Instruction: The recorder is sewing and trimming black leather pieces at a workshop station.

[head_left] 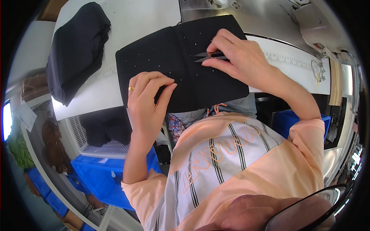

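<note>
Cloth (179, 63), black, lies spread over the near edge of the white worktop (129, 25), in front of me. My right hand (244, 57) holds snips (202, 54), blades parted, above it; my left hand (148, 96) narrows thumb to forefinger at the surface, though I cannot tell whether they pinch anything. Pale specks (149, 60) remain scattered across both halves, so work seems unfinished; how much is done cannot be judged.

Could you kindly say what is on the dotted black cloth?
Light dots show; on or over it are the left hand and, holding snips, the right hand. Cloth beneath them is covered.
</note>
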`<state>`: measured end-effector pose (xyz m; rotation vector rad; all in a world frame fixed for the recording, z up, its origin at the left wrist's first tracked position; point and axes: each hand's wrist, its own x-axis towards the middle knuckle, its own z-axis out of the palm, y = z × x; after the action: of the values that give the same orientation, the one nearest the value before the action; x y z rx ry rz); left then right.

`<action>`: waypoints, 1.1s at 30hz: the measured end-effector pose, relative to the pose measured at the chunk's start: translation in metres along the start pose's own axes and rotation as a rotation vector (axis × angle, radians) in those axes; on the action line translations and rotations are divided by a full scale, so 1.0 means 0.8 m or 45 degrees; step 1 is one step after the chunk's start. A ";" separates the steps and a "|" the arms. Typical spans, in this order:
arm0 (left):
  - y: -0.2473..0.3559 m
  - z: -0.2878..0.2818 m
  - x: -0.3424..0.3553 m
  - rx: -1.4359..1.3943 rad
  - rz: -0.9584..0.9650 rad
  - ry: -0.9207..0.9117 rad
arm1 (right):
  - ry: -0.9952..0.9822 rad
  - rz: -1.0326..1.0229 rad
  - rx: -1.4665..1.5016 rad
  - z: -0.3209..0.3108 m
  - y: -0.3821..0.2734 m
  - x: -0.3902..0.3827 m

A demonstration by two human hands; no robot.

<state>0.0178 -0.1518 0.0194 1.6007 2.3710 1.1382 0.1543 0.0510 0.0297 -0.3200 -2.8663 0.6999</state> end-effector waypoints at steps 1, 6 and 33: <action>0.000 0.001 0.006 -0.004 -0.029 -0.010 | -0.032 -0.004 -0.042 0.002 -0.004 0.006; 0.006 0.012 0.035 0.040 -0.073 -0.094 | -0.040 -0.039 0.546 0.007 -0.007 0.024; -0.002 0.017 0.046 -0.691 -0.469 -0.167 | 0.223 -0.310 -0.011 0.025 -0.003 0.008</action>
<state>0.0057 -0.1147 0.0211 0.9824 1.9276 1.3772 0.1434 0.0418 0.0137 -0.0292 -2.6808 0.5827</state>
